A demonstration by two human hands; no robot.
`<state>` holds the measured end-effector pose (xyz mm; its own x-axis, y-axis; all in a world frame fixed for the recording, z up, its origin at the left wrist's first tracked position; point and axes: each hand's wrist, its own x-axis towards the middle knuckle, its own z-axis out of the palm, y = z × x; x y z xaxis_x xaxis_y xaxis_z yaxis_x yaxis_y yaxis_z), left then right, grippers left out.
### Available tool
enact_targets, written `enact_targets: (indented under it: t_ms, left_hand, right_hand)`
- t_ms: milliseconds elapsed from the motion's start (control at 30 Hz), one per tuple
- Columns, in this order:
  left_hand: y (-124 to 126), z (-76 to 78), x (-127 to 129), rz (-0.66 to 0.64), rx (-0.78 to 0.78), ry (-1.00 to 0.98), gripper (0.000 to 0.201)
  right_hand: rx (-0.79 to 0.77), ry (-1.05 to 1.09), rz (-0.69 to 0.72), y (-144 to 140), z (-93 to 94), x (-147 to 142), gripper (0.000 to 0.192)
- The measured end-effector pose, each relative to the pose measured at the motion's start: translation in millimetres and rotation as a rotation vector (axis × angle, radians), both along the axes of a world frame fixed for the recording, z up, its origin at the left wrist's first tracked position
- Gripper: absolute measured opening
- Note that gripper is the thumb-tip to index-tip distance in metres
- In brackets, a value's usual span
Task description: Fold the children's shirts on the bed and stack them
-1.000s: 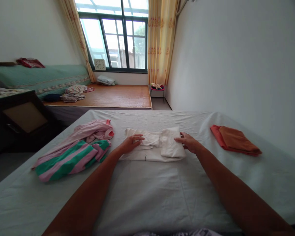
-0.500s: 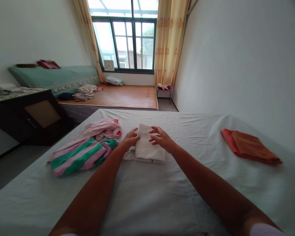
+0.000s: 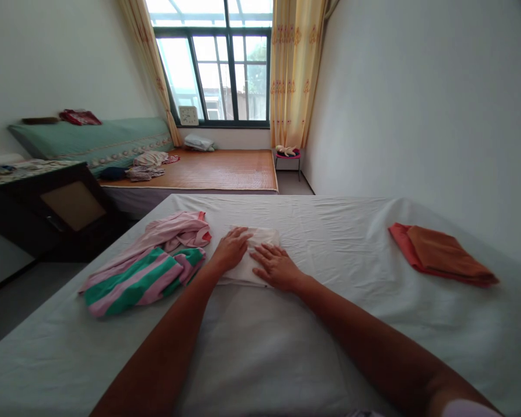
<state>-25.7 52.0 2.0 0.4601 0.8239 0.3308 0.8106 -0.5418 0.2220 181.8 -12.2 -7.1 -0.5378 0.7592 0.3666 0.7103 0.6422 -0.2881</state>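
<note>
Pressing flat, both palms cover the soft folded white cloth [image 3: 260,246].

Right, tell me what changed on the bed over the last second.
The white garment went from a long strip to a compact square as its right end was folded over to the left. The left hand and right hand let go of the fold and now lie flat on top. The striped clothes and the orange stack stayed as they were.
</note>
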Motion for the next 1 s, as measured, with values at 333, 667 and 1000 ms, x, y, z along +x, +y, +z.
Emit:
enact_targets:
  t_ms: [333,667,1000]
  left_hand:
    - [2.6,-18.2,0.0,0.123,-0.206,0.117,0.052]
    - [6.0,-20.9,-0.7,0.081,-0.121,-0.010,0.047]
    - [24.6,-22.5,-9.8,0.069,-0.001,-0.342,0.050]
  right_hand:
    - [-0.340,0.741,-0.346,32.0,-19.3,17.6,0.065]
    - [-1.002,1.335,-0.153,29.9,4.1,-21.3,0.046]
    - [-0.719,1.323,-0.206,11.8,38.0,78.9,0.049]
